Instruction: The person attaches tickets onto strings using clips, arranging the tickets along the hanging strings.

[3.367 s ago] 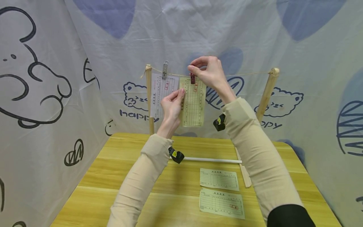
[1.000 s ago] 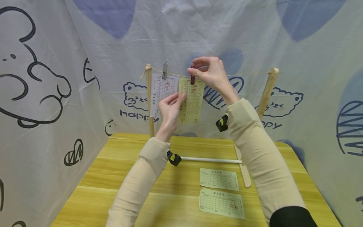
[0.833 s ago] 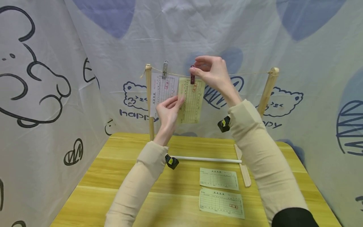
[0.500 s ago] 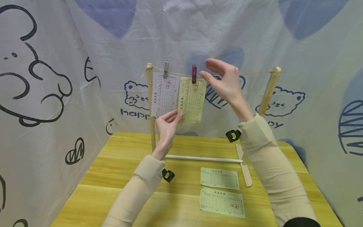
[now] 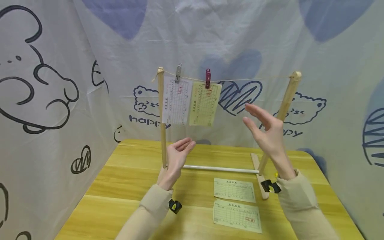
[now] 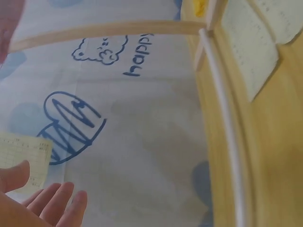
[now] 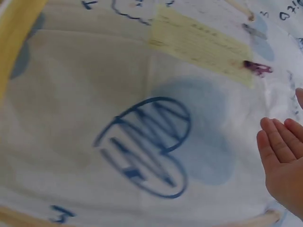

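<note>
A yellow form slip [image 5: 205, 106] hangs from the string under a dark red clothespin [image 5: 208, 79]. To its left, a white form slip [image 5: 177, 103] hangs beneath a grey clothespin [image 5: 178, 73]. My left hand [image 5: 177, 156] is below the slips, fingers loosely extended, holding nothing. Right of the yellow slip and lower than the clothespins, my right hand [image 5: 267, 128] has thumb and fingers spread apart, touching nothing. The right wrist view shows the yellow slip and red clothespin blurred, away from the fingers [image 7: 279, 142].
Two more yellowish slips, a rear one [image 5: 234, 190] and a front one [image 5: 237, 216], lie on the wooden table [image 5: 105, 200]. The string runs between a left post [image 5: 163, 143] and a right post [image 5: 288, 96], joined low by a white rod [image 5: 222, 169].
My right hand has let go of the red clothespin and moved down to the right. My left hand has left the yellow slip and dropped below it. Both slips stay hanging.
</note>
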`<state>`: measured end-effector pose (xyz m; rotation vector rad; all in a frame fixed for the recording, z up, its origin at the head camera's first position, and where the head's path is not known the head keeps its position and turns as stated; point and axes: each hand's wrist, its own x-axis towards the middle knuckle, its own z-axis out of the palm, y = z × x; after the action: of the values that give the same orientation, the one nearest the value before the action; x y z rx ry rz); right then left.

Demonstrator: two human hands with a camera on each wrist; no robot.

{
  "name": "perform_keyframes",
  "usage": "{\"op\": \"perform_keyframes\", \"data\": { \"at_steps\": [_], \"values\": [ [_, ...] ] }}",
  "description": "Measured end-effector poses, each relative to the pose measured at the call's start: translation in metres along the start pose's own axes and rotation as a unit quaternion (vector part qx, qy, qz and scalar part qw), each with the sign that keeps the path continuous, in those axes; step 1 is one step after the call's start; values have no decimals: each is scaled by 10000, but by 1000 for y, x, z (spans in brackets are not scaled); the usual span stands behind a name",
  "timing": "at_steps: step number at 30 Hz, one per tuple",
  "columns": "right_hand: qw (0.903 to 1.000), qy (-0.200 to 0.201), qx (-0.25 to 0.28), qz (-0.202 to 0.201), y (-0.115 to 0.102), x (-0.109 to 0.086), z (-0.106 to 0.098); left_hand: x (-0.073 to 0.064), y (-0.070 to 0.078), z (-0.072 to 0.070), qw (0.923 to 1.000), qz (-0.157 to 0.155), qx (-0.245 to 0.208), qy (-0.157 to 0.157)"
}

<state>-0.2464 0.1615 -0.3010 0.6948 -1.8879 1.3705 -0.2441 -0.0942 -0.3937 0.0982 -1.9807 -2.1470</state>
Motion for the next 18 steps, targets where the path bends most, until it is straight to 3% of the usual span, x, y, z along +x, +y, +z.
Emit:
{"op": "perform_keyframes", "data": {
  "at_steps": [4, 8, 10, 13, 18],
  "values": [
    [9985, 359, 272, 309, 27, -47, -11, -16, -23, -2, 9996, -61, 90, -266],
    [9873, 846, 312, 1305, 61, -100, -18, -31, -55, -2, 9969, -122, 82, -779],
    [9756, 1119, 332, 1860, 80, -127, -22, -38, -71, -1, 9940, -60, 160, -1085],
    [9580, 1556, 406, 2373, 106, -166, -30, -48, -95, 1, 9880, 44, 427, -1485],
    [9173, 2177, 479, 3299, 136, -212, -46, -61, -125, 6, 9780, -38, 611, -1995]
  ]
}}
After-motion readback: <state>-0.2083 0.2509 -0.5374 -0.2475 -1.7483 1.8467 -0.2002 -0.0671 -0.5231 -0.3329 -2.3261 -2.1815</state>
